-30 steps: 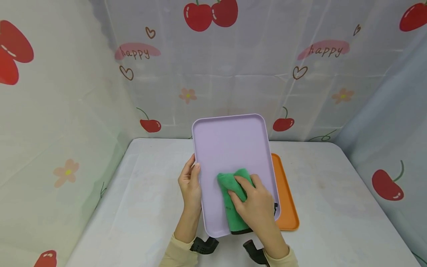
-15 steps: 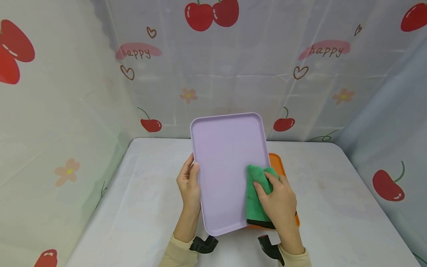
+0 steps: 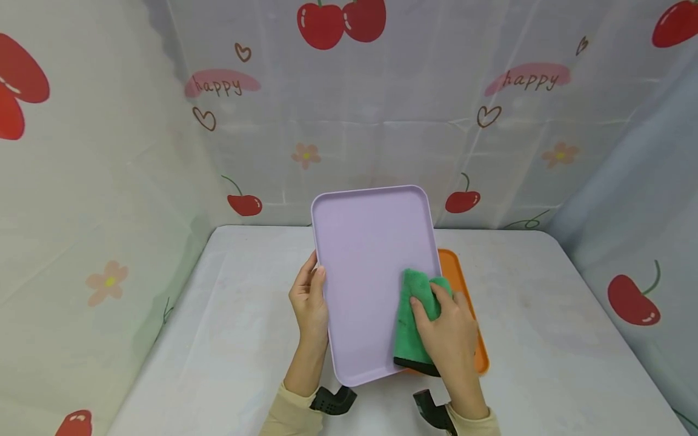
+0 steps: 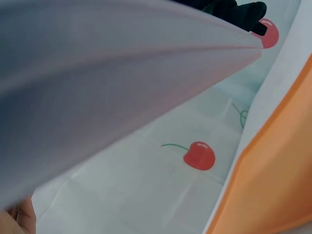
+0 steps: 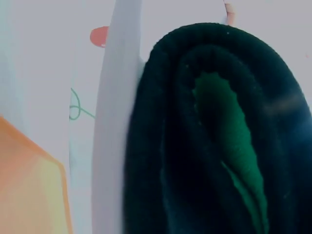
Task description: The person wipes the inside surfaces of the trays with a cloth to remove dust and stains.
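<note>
A lilac rectangular tray (image 3: pixel 371 260) is held up, tilted, above the table. My left hand (image 3: pixel 309 300) grips its left edge, the thumb on the near side and the fingers partly hidden behind. Against the tray's lower right part lies a folded green cloth (image 3: pixel 410 330) with a dark edge. My right hand (image 3: pixel 448 330) holds the cloth, thumb and fingers pressed into its folds. In the right wrist view the cloth's dark rolled edge (image 5: pixel 209 36) fills much of the picture, beside the tray's pale side (image 5: pixel 112 146).
An orange tray (image 3: pixel 455 272) lies on the white table (image 3: pixel 545 315), partly hidden behind the lilac one. A curtain (image 3: pixel 382 97) printed with cherries surrounds the table at the back and sides. Black camera mounts (image 3: pixel 334 401) sit at both wrists.
My right hand has wiped the cloth from the tray's lower middle to its right edge, then shifted slightly back left. The left hand and the lilac tray have barely moved.
</note>
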Motion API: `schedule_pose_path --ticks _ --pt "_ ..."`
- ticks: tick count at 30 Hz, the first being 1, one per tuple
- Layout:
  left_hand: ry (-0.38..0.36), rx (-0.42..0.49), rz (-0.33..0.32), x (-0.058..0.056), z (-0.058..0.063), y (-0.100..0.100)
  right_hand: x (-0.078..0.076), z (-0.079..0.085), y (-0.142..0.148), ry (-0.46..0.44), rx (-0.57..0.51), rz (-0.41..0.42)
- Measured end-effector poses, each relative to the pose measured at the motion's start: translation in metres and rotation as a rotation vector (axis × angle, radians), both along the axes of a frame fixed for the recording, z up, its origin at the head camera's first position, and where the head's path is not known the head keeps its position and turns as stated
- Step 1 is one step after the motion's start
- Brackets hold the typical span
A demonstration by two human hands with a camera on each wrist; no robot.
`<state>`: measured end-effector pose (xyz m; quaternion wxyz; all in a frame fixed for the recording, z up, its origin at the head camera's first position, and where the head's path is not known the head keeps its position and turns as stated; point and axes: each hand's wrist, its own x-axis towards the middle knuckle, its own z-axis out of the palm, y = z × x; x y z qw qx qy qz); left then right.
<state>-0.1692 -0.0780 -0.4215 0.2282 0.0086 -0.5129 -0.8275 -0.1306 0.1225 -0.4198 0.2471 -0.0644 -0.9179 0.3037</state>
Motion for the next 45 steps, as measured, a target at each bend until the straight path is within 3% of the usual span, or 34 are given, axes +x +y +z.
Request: schedule_pose_path --ticks 4,11,20,31,45 --pt "0.003 -0.004 0.0 0.0 0.0 0.0 0.004 -0.001 -0.008 0.006 0.022 0.019" --pt "0.009 -0.005 0.002 0.0 0.0 0.001 0.011 -0.004 -0.029 0.12 0.092 0.12" --pt "0.024 -0.013 0.005 -0.001 -0.002 0.001 0.024 -0.001 -0.059 0.184 0.144 0.243" --pt "-0.022 0.006 -0.02 -0.001 -0.003 -0.003 0.038 0.001 -0.083 0.339 0.328 0.373" --pt "-0.018 0.049 -0.016 -0.002 0.0 -0.004 0.034 0.003 -0.077 0.285 0.289 0.405"
